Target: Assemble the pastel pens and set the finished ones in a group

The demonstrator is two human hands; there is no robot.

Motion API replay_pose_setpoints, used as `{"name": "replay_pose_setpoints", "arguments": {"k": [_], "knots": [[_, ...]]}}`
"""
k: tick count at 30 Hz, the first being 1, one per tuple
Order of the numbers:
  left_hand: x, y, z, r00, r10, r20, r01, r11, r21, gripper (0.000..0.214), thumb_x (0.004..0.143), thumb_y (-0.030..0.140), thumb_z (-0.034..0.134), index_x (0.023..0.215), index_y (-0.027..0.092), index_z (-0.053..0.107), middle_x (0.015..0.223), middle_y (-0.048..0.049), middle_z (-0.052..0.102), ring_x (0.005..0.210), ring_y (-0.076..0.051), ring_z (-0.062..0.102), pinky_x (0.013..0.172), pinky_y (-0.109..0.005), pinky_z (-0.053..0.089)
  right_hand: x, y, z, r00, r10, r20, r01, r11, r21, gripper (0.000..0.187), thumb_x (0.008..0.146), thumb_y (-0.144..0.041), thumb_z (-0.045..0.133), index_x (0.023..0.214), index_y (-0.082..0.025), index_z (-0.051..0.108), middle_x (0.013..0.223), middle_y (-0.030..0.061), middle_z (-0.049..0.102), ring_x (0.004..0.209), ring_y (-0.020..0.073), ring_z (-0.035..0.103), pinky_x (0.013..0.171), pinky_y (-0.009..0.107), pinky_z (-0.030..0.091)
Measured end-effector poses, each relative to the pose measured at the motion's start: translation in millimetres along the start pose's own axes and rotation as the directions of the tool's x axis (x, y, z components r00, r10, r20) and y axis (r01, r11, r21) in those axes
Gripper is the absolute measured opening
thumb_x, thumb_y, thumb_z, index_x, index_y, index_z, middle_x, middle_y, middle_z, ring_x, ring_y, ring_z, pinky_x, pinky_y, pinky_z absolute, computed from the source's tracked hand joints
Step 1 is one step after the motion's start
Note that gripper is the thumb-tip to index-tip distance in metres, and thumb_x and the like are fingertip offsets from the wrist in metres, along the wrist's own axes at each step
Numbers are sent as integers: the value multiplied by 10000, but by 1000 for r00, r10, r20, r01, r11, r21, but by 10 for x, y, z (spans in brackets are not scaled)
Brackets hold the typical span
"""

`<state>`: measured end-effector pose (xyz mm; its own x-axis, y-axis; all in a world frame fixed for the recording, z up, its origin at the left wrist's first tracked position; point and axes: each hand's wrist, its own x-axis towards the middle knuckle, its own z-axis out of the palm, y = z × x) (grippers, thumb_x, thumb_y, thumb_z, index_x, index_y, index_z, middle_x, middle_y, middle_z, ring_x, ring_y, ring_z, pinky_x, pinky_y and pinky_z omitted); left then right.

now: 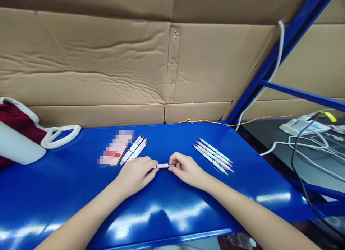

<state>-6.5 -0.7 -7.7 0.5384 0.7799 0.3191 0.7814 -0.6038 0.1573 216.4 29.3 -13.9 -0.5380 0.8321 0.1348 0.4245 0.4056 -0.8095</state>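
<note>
A pale pink pen (162, 166) lies level between my two hands, just above the blue table. My left hand (137, 172) is closed around its rear end, thumb and fingers pinching the barrel. At the metal tip end, my right hand (187, 170) pinches with thumb and curled fingers. Beyond my left hand is a bunch of pens (137, 148) in white and pink, tips pointing away, partly covered by that hand. To the right of my right hand, several pale green and pink pens (212, 156) lie side by side at a slant.
A pink blurred packet or phone (115, 149) lies left of the pens. A white cylinder (18, 144) and dark red cloth with white trim (24, 115) are far left. Cardboard (107, 63) walls the back. A blue post (272, 63) and cables (296, 146) stand right.
</note>
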Motion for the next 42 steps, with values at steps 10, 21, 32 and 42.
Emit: {"name": "replay_pose_setpoints", "arguments": {"k": [10, 21, 32, 42], "knots": [[3, -5, -33, 1000, -29, -6, 29, 1000, -11, 252, 923, 273, 421, 1080, 217, 611, 923, -32, 674, 820, -160, 640, 729, -265, 502, 12, 25, -51, 993, -63, -102, 59, 997, -48, 43, 787, -171, 559, 823, -192, 553, 635, -53, 483, 503, 72, 412, 489, 200, 331], [23, -25, -60, 987, -124, 107, 121, 992, 36, 231, 907, 315, 444, 970, 225, 647, 875, -21, 683, 813, -178, 631, 728, -287, 473, 60, 170, -222, 988, -124, -97, 102, 973, -208, 120, 845, -190, 539, 892, -188, 649, 822, 19, 611, 586, 97, 508, 567, 232, 413], [39, -95, -1, 979, -169, 112, 163, 985, 58, 190, 870, 365, 534, 901, 203, 628, 846, -29, 610, 782, -183, 589, 663, -285, 450, 80, 149, -144, 996, -82, -23, 72, 956, -284, 38, 821, -167, 606, 852, -168, 627, 780, 13, 599, 654, 117, 539, 638, 249, 429], [124, 67, 115, 985, 159, -65, -149, 979, 137, 230, 934, 337, 456, 952, 196, 637, 887, -55, 617, 801, -193, 521, 712, -325, 398, 61, 69, 7, 985, -167, 49, 173, 958, -226, 118, 864, -198, 579, 834, -175, 692, 820, 37, 665, 782, 149, 609, 733, 262, 459]]}}
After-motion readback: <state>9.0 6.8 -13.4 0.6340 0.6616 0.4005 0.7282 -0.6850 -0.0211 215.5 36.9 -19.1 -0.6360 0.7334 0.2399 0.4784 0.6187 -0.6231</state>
